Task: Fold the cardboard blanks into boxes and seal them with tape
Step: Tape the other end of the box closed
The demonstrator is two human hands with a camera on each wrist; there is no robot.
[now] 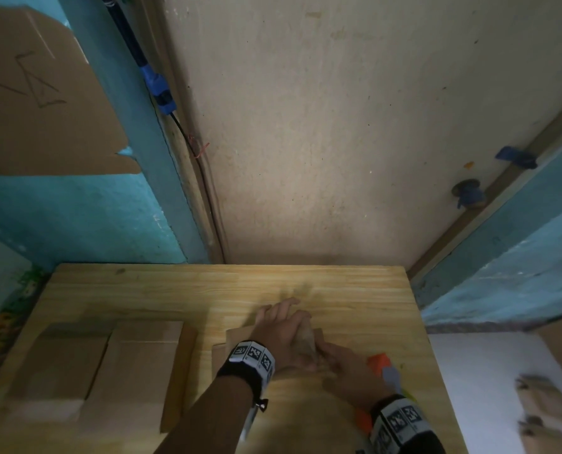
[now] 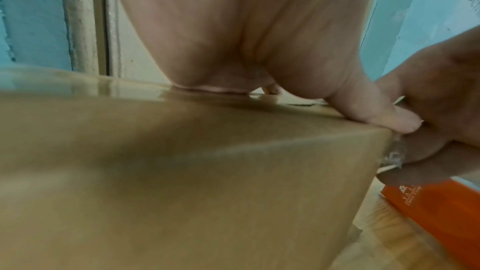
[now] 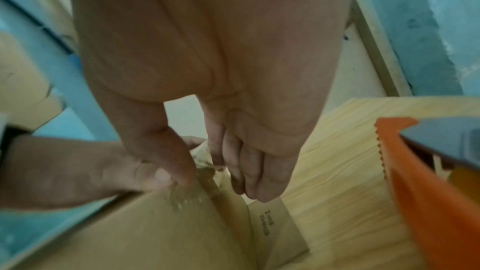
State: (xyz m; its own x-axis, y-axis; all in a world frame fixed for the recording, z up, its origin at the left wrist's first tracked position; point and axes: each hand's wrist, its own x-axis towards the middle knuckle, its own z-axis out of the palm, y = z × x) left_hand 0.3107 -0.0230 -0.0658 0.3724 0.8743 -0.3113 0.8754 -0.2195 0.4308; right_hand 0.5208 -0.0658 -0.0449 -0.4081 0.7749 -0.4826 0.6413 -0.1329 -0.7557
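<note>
A brown cardboard box (image 1: 237,337) stands on the wooden table (image 1: 175,290) under both hands. My left hand (image 1: 279,322) lies flat on its top, fingers stretched out; in the left wrist view the palm (image 2: 233,48) presses the box (image 2: 182,171) and the thumb rests on the edge. My right hand (image 1: 342,368) is at the box's right edge. Its thumb and fingers (image 3: 215,171) pinch a crinkled strip of clear tape (image 3: 202,157) against the box (image 3: 130,233). That tape (image 2: 394,153) bunches at the corner. The orange tape dispenser (image 1: 379,362) lies just right of my right hand.
Two flat cardboard blanks (image 1: 135,371) lie side by side on the table's left half. The dispenser's serrated blade (image 3: 379,151) points toward my right hand. A cardboard sheet (image 1: 37,93) hangs on the blue wall. Blurred tan objects (image 1: 541,407) sit on a white surface to the right.
</note>
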